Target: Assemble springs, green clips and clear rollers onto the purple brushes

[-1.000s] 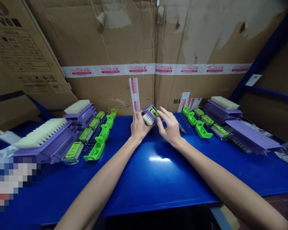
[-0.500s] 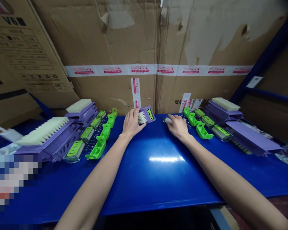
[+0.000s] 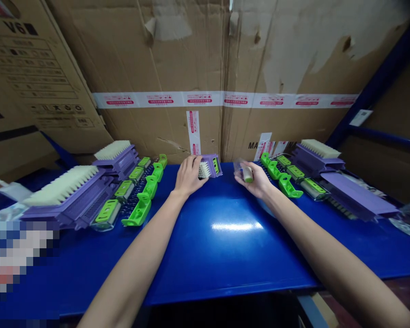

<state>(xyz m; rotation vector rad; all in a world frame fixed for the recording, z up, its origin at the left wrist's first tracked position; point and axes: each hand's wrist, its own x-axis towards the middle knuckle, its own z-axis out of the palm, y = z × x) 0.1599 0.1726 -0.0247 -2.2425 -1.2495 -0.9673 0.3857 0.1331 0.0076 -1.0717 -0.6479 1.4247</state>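
Observation:
My left hand (image 3: 190, 176) is closed around a small purple brush (image 3: 210, 165) with white bristles and a green slotted insert at its end. It is held at the back of the blue table. Just to the right, my right hand (image 3: 256, 180) grips a small clear plastic case with a whitish and green piece (image 3: 248, 173) inside, turned up off the table. Its exact kind is hard to make out. Between the hands there is a narrow gap.
On the left stand purple brush blocks (image 3: 68, 200), green-topped clear cases (image 3: 106, 214) and green brackets (image 3: 140, 212). Similar green brackets (image 3: 289, 186) and a purple block (image 3: 360, 196) lie on the right. Cardboard (image 3: 157, 123) rises behind the blue table (image 3: 232, 259).
My right hand has turned over and lifted the small clear case, so its contents show. My left hand and the purple brush have barely moved, tilting slightly.

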